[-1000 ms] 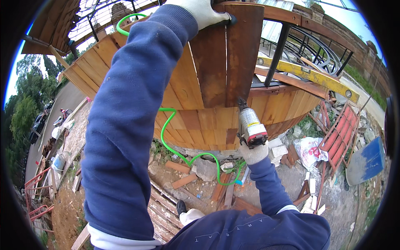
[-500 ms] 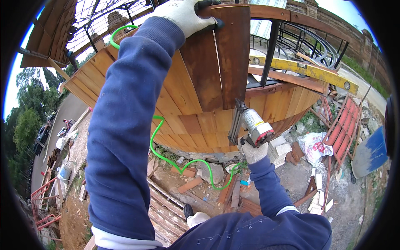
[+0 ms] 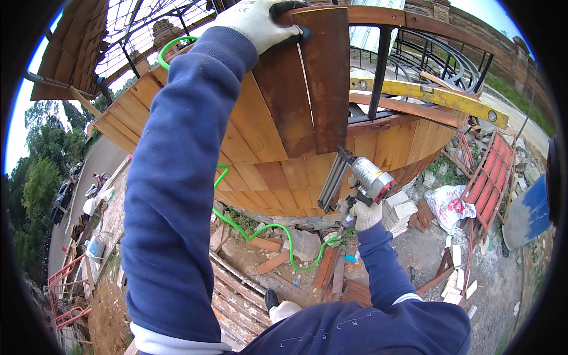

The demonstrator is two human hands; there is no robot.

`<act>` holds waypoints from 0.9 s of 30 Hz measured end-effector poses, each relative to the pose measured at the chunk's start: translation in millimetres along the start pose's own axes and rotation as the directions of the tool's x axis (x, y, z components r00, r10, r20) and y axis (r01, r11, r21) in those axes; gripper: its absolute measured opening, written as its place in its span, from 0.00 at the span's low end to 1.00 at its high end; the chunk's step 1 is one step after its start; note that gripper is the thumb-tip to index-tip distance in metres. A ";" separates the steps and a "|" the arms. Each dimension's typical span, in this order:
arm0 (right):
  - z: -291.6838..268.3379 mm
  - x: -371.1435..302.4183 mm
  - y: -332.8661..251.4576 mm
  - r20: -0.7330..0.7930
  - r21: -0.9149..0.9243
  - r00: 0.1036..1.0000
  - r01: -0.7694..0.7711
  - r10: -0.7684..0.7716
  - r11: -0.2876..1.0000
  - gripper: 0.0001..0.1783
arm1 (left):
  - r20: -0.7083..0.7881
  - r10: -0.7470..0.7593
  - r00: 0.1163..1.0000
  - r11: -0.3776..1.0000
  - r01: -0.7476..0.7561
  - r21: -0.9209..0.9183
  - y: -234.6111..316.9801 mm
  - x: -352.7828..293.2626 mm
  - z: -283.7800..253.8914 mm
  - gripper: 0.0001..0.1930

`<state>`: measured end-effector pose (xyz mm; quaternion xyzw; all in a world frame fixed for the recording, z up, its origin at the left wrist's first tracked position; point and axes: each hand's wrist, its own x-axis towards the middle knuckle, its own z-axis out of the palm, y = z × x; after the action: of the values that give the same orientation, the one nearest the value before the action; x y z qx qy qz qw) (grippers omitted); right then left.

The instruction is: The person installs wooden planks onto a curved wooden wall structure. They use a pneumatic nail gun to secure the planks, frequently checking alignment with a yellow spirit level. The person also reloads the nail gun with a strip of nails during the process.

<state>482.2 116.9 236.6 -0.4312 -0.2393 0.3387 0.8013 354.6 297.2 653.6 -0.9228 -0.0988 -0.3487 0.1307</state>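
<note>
My left hand [image 3: 255, 25], in a white glove with dark fingertips, is closed on the top edge of dark brown wooden boards, its thumb on their front. The right-hand board [image 3: 327, 77] stands upright beside another dark board [image 3: 285, 97], with a thin gap between them. In my gloved right hand [image 3: 367, 215] is a silver pneumatic nail gun [image 3: 369, 177], gripped by its handle. The gun's nose points up at the lower end of the right-hand board; whether they touch I cannot tell. A bright green air hose [image 3: 278, 226] curves across to the gun's handle.
Lighter wooden boards [image 3: 260, 133] clad the curved wall. A yellow spirit level [image 3: 438, 97] lies across the black metal frame [image 3: 378, 74] at right. Below are wood offcuts, rubble, a white sack [image 3: 447, 204], a red metal frame [image 3: 490, 177], a blue drum [image 3: 529, 216] and slatted planks [image 3: 236, 296].
The nail gun in my right hand has shifted slightly down and right, its nose tilting more to the left. My left hand keeps its hold on the board. The view has shifted slightly.
</note>
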 end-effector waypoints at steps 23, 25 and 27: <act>34.0 7.2 -3.0 0.371 0.687 0.926 -0.321 0.066 0.651 0.23 | -0.031 -0.042 0.999 0.998 0.043 0.039 4.9 0.8 1.4 0.30; 35.2 5.8 0.5 0.400 0.689 0.914 -0.349 0.067 0.635 0.21 | -0.027 -0.046 0.999 0.999 0.047 0.027 3.6 -2.9 -2.8 0.30; 35.1 5.0 2.9 0.499 0.718 0.865 -0.439 0.040 0.540 0.19 | -0.035 -0.037 0.999 0.999 0.038 0.032 -0.2 -6.4 -7.5 0.30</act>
<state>460.8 140.4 252.6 0.0407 -0.1621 0.6043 0.7790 345.2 294.5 654.7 -0.9124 -0.1196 -0.3654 0.1405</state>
